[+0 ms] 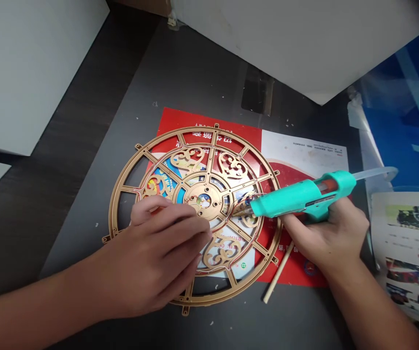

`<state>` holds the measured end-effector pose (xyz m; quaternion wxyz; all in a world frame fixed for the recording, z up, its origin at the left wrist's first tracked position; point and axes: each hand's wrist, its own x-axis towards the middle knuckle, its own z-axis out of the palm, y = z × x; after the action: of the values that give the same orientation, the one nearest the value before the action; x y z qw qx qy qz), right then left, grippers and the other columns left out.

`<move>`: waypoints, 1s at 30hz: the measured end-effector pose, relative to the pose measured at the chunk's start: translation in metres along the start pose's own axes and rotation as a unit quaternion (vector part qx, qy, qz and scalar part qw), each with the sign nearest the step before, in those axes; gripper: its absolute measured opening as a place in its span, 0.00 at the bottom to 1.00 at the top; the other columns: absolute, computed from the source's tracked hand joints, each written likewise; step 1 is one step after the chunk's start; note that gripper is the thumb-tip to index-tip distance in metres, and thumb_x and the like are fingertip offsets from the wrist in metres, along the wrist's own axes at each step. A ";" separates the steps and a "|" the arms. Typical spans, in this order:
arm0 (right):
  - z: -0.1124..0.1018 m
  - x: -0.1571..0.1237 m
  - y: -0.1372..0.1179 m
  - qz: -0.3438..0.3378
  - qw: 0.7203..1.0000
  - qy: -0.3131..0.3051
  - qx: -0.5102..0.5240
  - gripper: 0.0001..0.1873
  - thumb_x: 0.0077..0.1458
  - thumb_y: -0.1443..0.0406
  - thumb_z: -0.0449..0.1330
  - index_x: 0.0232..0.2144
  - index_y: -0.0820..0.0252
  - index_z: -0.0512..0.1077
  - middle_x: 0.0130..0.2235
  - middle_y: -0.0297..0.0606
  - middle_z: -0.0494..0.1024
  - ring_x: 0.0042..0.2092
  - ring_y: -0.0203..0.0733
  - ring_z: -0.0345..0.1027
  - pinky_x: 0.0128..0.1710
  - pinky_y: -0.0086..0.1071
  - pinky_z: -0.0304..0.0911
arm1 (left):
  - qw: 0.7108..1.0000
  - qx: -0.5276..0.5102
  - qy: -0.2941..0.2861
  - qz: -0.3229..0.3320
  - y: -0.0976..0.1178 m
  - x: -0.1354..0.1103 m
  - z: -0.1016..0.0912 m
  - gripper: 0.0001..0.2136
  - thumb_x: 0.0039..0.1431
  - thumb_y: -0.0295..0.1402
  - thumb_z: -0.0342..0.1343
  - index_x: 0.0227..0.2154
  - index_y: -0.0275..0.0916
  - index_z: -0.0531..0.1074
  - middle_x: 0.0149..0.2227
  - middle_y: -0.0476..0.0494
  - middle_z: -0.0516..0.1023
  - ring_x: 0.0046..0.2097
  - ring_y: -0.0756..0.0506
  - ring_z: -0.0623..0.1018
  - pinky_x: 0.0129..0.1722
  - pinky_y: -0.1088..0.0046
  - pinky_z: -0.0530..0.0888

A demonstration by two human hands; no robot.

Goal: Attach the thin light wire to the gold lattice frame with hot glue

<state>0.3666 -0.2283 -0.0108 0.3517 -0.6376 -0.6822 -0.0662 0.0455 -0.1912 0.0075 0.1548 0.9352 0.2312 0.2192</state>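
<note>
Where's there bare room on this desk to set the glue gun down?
The dark desk surface is free left of the gold wheel, and again between the red printed sheet and the white panel. It's crowded over the wheel, where the left hand meets the glue gun in the right hand, and by the printed pages.

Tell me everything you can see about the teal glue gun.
The teal glue gun looks like plastic and sits almost level, held by its grip in the person's right hand. A translucent glue stick runs out of its rear end, and an opening in the body shows a reddish inside. Its narrow metallic nozzle points left over the gold wheel-shaped frame; whether the tip touches the frame cannot be told.
</note>
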 end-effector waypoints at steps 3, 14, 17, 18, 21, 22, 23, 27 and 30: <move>0.000 0.001 -0.002 0.008 1.000 -0.002 -0.001 0.19 0.53 0.61 0.68 0.25 0.47 0.58 0.17 0.23 0.61 0.18 0.37 0.54 0.19 0.35 0.57 | 0.995 -0.050 0.002 -0.091 0.007 0.005 -0.001 0.08 0.79 0.29 0.56 0.49 0.44 0.81 0.52 0.48 0.87 0.54 0.43 0.83 0.59 0.56 0.67; 0.000 0.000 0.000 -0.010 1.000 0.004 -0.011 0.18 0.52 0.62 0.68 0.26 0.47 0.59 0.19 0.22 0.61 0.19 0.36 0.55 0.21 0.34 0.57 | 0.997 0.040 0.040 -0.050 0.009 -0.002 0.012 0.07 0.79 0.28 0.58 0.48 0.42 0.82 0.52 0.46 0.88 0.59 0.39 0.79 0.58 0.54 0.66; 0.001 0.002 0.000 -0.022 1.000 0.006 -0.011 0.18 0.53 0.63 0.67 0.27 0.48 0.57 0.19 0.21 0.60 0.19 0.35 0.54 0.20 0.32 0.57 | 0.998 0.054 0.020 -0.011 0.007 -0.008 0.013 0.08 0.79 0.28 0.58 0.53 0.37 0.80 0.55 0.40 0.87 0.62 0.37 0.77 0.62 0.56 0.70; 0.001 0.002 0.000 -0.025 1.000 0.007 -0.009 0.18 0.53 0.63 0.66 0.27 0.48 0.57 0.19 0.21 0.60 0.19 0.34 0.54 0.20 0.32 0.57 | 0.999 0.051 0.014 -0.010 0.006 -0.009 0.013 0.09 0.79 0.29 0.57 0.55 0.37 0.80 0.56 0.40 0.87 0.62 0.37 0.77 0.64 0.55 0.70; 0.002 0.002 0.000 -0.034 0.999 0.010 -0.005 0.17 0.53 0.63 0.66 0.27 0.48 0.58 0.19 0.21 0.61 0.19 0.34 0.54 0.20 0.31 0.57 | 0.999 0.040 0.003 -0.007 0.005 -0.009 0.013 0.11 0.79 0.29 0.56 0.58 0.38 0.79 0.56 0.40 0.87 0.63 0.37 0.77 0.64 0.53 0.70; 0.002 0.001 0.000 -0.039 0.999 0.011 -0.004 0.17 0.53 0.63 0.66 0.27 0.48 0.58 0.19 0.21 0.61 0.19 0.34 0.54 0.20 0.31 0.57 | 0.999 0.038 -0.002 -0.005 0.005 -0.009 0.013 0.12 0.79 0.29 0.56 0.58 0.38 0.79 0.56 0.40 0.87 0.63 0.37 0.77 0.63 0.52 0.70; 0.001 0.001 0.001 -0.044 0.999 0.011 -0.003 0.17 0.53 0.63 0.66 0.27 0.48 0.58 0.19 0.21 0.60 0.19 0.34 0.54 0.20 0.31 0.57 | 0.999 0.036 -0.003 -0.004 0.005 -0.009 0.013 0.11 0.79 0.29 0.56 0.57 0.38 0.79 0.56 0.40 0.87 0.62 0.37 0.77 0.63 0.52 0.70; 0.000 -0.001 0.003 -0.067 0.998 0.010 -0.002 0.19 0.53 0.63 0.67 0.27 0.48 0.57 0.19 0.21 0.58 0.19 0.34 0.52 0.19 0.31 0.55 | 0.999 0.048 0.011 -0.003 0.005 -0.007 0.013 0.11 0.79 0.29 0.55 0.55 0.38 0.81 0.55 0.41 0.88 0.61 0.37 0.78 0.60 0.52 0.69; -0.001 0.000 0.003 -0.092 0.996 0.005 -0.006 0.21 0.54 0.65 0.67 0.27 0.48 0.55 0.19 0.20 0.57 0.19 0.33 0.50 0.19 0.32 0.53 | 0.998 0.052 0.020 -0.002 0.004 -0.008 0.015 0.12 0.78 0.30 0.55 0.55 0.38 0.81 0.54 0.42 0.89 0.61 0.36 0.80 0.59 0.50 0.69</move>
<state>0.3695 -0.2279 -0.0113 0.3436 -0.5738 -0.7358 -0.1057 0.0479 -0.2018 -0.0065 0.1013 0.9369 0.2470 0.2256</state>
